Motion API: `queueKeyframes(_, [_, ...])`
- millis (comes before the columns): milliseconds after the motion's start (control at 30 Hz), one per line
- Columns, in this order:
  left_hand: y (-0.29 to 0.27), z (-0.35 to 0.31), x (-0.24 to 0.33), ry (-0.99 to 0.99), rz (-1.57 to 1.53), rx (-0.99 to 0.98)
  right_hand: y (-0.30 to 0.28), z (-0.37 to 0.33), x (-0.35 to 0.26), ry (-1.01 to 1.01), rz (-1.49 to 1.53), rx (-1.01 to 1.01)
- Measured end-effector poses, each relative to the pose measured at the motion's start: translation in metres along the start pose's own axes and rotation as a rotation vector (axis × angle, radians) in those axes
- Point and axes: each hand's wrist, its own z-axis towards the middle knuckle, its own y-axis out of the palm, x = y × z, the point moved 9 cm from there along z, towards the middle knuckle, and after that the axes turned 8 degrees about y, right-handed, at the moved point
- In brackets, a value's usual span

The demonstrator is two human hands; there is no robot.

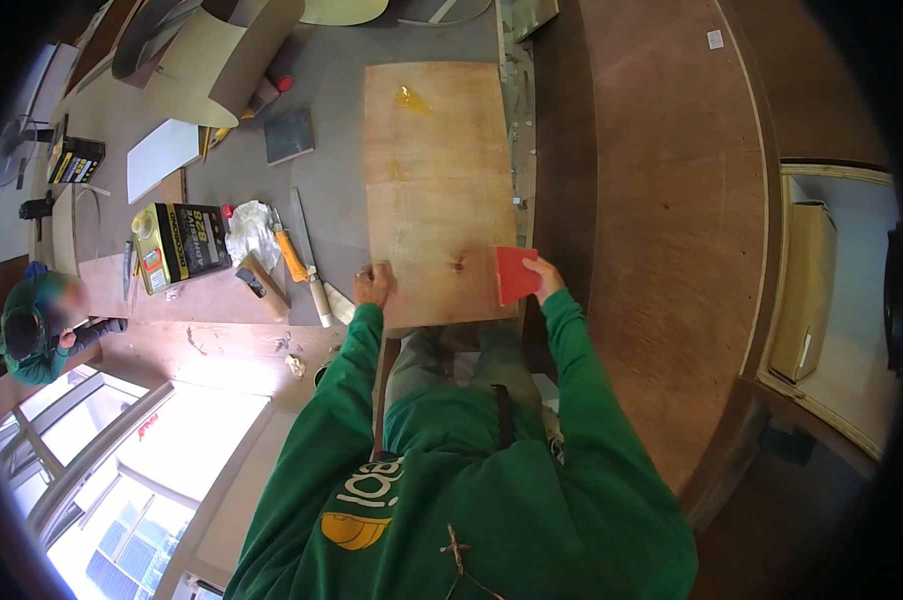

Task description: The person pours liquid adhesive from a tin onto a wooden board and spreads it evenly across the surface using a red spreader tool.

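A pale wooden board (436, 200) lies lengthwise in front of me, its near end by my lap. Yellow, glossy glue (411, 99) is pooled near its far end, with a fainter smear lower down. My right hand (546, 279) grips a flat red rectangular spreader (516, 275) by its right edge, over the board's near right corner. At the board's near left edge, my left hand (374, 284) is closed with bent fingers, holding that edge. The spreader's underside is hidden.
Left of the board lie an orange-handled knife (291, 257), a long-bladed tool (303, 230), a wooden block plane (262, 287), crumpled white paper (252, 235) and a yellow-black can (181, 246). A dark block (289, 136) lies farther back. A person in green (33, 325) sits at far left.
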Motion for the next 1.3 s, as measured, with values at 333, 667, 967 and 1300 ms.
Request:
queueKeyframes(333, [0.086,-0.047,-0.016,-0.117,-0.073,-0.319,-0.064,0.001,-0.054,-0.096,-0.2,0.175])
queueKeyframes(667, [0.01,0.194,0.078,0.392,0.263,-0.119,-0.124,-0.103,0.034,-0.347,0.683,0.252])
queueKeyframes(967, [0.089,0.384,0.235,0.637,0.467,-0.245,0.003,-0.085,0.155,-0.164,0.89,0.254])
queueKeyframes(1300, [0.115,0.448,0.174,0.562,0.883,-0.452,0.038,-0.057,0.129,-0.163,0.867,0.227])
